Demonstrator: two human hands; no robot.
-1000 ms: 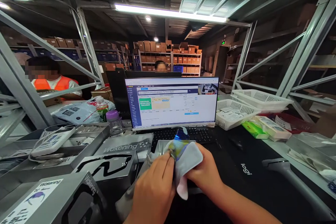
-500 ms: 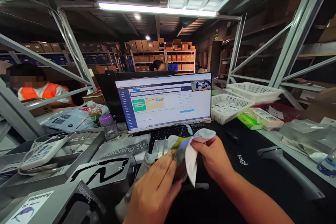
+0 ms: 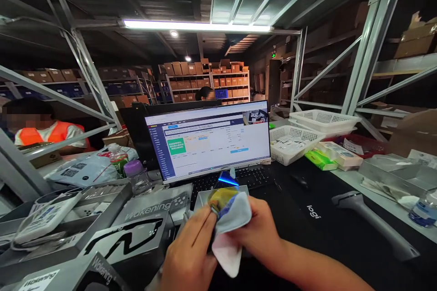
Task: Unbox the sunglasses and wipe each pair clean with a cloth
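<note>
Low over the black desk mat, my left hand is closed on a shiny, see-through lens tinted yellow and blue; whether it belongs to a larger piece is hidden by my fingers. A pale cloth is folded over the lens's right side, and its lower corner hangs between my hands. My right hand grips this cloth, with its fingertips mostly covered. Just behind the lens are an open light-grey box and, close to the keyboard, a dark piece with a bright blue gleam.
A monitor stands ahead. Grey printed boxes crowd the left, near a purple-capped bottle. On the right lie a mouse, a barcode scanner and white baskets. A person in an orange vest is at far left.
Both hands have moved slightly down and left. The cloth, held upright and apart at its top before, now folds over the lens. My view has tilted up a little and shifted right.
</note>
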